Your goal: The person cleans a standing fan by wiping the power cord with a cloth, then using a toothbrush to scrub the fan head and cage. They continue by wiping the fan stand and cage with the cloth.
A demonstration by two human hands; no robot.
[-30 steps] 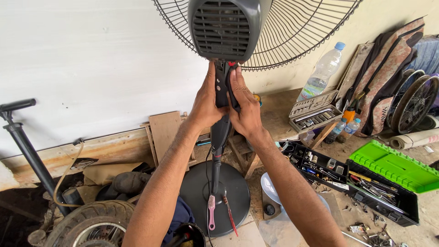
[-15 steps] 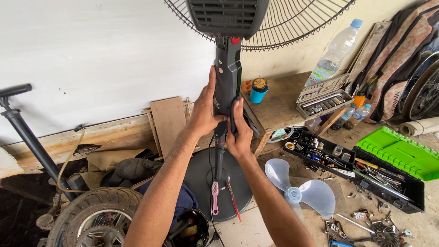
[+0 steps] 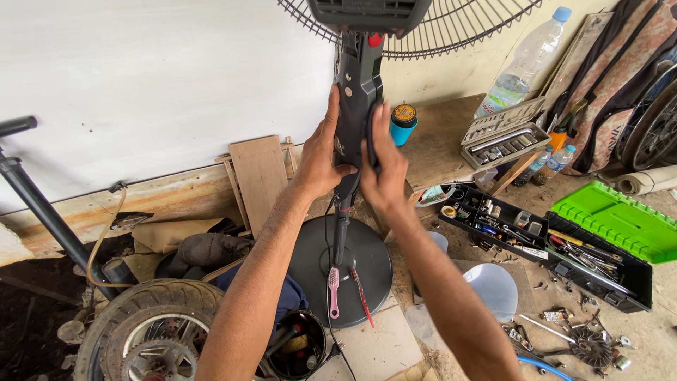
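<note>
A pedestal fan stands in front of me, its wire grille (image 3: 451,32) at the top and its round black base (image 3: 374,264) on the floor. My left hand (image 3: 321,152) wraps the left side of the dark control column (image 3: 356,92) below the fan head. My right hand (image 3: 384,162) presses against the column's right side, fingers upward. A pink toothbrush (image 3: 333,291) and a red-handled tool (image 3: 361,296) lie on the base.
A black toolbox with a green lid (image 3: 620,222) lies open at right, a socket set (image 3: 504,141) and plastic bottle (image 3: 525,63) behind it. A translucent fan blade (image 3: 490,286) lies on the floor. A tyre (image 3: 151,324) and pump (image 3: 42,204) stand at left.
My view has dropped and shifted, so the fan head sits higher in frame. Both hands have slid along the column, the right hand now flat against its right side.
</note>
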